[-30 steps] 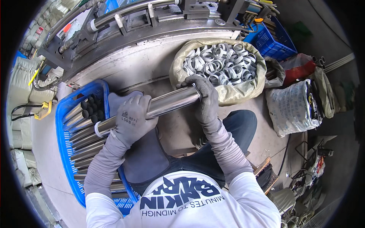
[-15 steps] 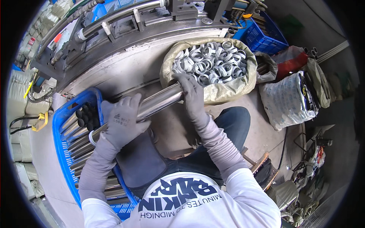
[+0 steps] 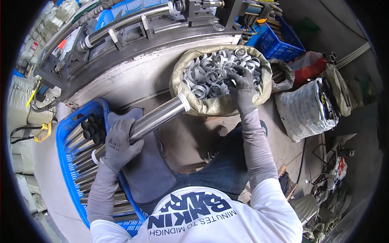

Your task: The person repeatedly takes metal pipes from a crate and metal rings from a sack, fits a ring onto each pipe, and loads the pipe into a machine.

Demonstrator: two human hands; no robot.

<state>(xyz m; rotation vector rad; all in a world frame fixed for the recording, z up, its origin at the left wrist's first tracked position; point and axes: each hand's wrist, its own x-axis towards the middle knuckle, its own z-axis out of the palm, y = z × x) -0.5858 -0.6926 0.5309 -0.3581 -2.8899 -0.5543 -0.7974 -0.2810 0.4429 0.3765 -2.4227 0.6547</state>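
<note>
Looking down past a white T-shirt at two grey-gloved hands. The right hand (image 3: 242, 87) has just left the far end of a long shiny metal tube (image 3: 158, 118) and now reaches into a pale sack (image 3: 221, 109) of loose silvery rings (image 3: 210, 77). Its fingers bend among them, though whether that grip has caught a ring cannot be told. The left hand (image 3: 119, 143) alone grasps the tube, which slants above a grey pad (image 3: 152, 174) over the lap, toward the sack. The uncovered far end wears a white ring (image 3: 183, 102) (another shows by the left wrist), so that end looks fitted, a judgement from its appearance.

At the left, a blue crate (image 3: 61, 148) holds more tubes, some with dark ends. Ahead, a metal machine (image 3: 127, 40) sits on a pale counter (image 3: 133, 75). To the right slumps a white woven bag (image 3: 298, 107). The sack's rolled rim lies between the tube's end and the rings; whether rim and tube touch is unclear.
</note>
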